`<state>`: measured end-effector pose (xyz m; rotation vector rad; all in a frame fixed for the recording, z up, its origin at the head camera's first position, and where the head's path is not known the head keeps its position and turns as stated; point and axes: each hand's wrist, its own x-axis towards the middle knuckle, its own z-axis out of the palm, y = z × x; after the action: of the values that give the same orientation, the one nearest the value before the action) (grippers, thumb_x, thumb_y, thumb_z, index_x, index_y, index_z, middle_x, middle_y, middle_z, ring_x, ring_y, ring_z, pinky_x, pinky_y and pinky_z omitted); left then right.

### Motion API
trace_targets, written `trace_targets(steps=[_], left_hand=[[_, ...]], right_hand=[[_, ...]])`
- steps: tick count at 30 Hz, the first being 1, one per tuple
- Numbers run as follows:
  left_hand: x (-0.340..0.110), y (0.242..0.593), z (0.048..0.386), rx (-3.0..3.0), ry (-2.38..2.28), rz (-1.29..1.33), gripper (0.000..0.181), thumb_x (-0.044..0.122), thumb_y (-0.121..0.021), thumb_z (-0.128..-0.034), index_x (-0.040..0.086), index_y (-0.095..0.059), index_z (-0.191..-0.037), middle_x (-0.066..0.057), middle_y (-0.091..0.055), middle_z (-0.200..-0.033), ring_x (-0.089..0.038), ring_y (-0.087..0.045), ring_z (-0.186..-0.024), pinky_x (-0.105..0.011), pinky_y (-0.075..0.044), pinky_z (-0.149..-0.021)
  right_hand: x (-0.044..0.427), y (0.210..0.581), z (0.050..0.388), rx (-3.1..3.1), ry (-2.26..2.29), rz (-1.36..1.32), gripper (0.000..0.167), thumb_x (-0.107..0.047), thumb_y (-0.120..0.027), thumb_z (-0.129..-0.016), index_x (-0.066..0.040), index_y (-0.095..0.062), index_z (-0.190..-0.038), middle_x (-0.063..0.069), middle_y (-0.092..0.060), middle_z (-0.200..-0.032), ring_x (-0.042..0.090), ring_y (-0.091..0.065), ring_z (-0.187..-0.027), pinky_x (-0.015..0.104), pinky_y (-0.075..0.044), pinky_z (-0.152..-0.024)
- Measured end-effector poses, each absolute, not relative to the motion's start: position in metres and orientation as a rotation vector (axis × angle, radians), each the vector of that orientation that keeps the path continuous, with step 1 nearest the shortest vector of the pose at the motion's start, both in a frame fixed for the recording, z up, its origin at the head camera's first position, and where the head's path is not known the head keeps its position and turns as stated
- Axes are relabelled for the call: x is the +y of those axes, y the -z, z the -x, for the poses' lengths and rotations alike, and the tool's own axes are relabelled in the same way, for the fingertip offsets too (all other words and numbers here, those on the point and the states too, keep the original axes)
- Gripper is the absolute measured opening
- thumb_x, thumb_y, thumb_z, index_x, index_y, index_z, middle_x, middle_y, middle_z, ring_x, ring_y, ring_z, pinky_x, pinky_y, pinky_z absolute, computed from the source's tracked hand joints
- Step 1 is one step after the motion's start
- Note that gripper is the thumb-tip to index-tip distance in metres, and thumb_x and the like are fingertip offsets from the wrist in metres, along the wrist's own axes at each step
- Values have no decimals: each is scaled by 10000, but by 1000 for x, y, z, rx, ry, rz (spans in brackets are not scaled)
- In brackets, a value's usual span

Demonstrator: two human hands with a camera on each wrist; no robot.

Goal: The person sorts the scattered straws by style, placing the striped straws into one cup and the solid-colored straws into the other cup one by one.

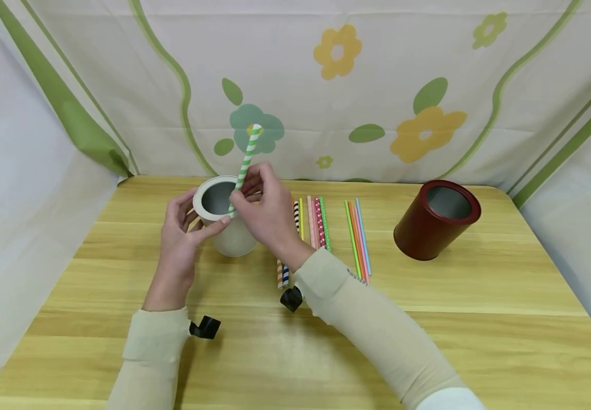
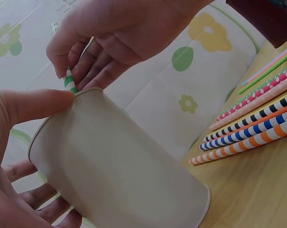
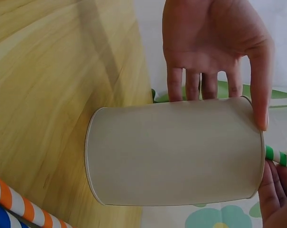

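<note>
A white can [image 1: 234, 238] stands on the table at the left, its round mouth facing up. My left hand [image 1: 183, 242] holds it from the left, thumb at the rim and fingers around the side. My right hand [image 1: 270, 213] pinches a green-and-white striped straw [image 1: 249, 154] over the can's mouth, its lower end just inside the rim. In the left wrist view, that straw [image 2: 69, 80] meets the rim beside the left thumb. The right wrist view shows the can [image 3: 176, 152] side-on, with the left fingers behind it.
Right of the can lie several patterned straws [image 1: 319, 219], partly hidden by the right arm. Farther right are several thin plain straws [image 1: 359, 239]. A dark red can [image 1: 423, 228] stands at the right. A flowered curtain [image 1: 295, 85] hangs along the table's back edge.
</note>
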<state>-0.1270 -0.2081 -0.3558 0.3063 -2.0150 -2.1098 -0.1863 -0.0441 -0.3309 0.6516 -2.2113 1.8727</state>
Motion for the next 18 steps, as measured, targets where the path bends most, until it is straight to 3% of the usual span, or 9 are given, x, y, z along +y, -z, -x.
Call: trace_targets(steps=[11, 18], left_hand=[[-207, 356, 127, -2022, 2108, -303, 797, 57, -843, -908, 227, -421, -1562, 33, -472, -1611, -176, -432, -1400, -482, -278, -1335], [-208, 357, 127, -2020, 2110, -308, 805, 58, -850, -902, 235, -426, -1563, 33, -470, -1612, -180, -433, -1408, -489, -264, -1343]], right_hand=[[-43, 332, 185, -2241, -1852, -670, 195, -182, -683, -977, -75, -620, -1128, 77, -717, -1038, 155, -702, -943, 231, -636, -859], [-43, 334, 183, -2272, -1772, -694, 196, -269, -606, -1031, -116, -645, -1146, 34, -717, -1113, 136, -676, -1018, 246, -596, -888]])
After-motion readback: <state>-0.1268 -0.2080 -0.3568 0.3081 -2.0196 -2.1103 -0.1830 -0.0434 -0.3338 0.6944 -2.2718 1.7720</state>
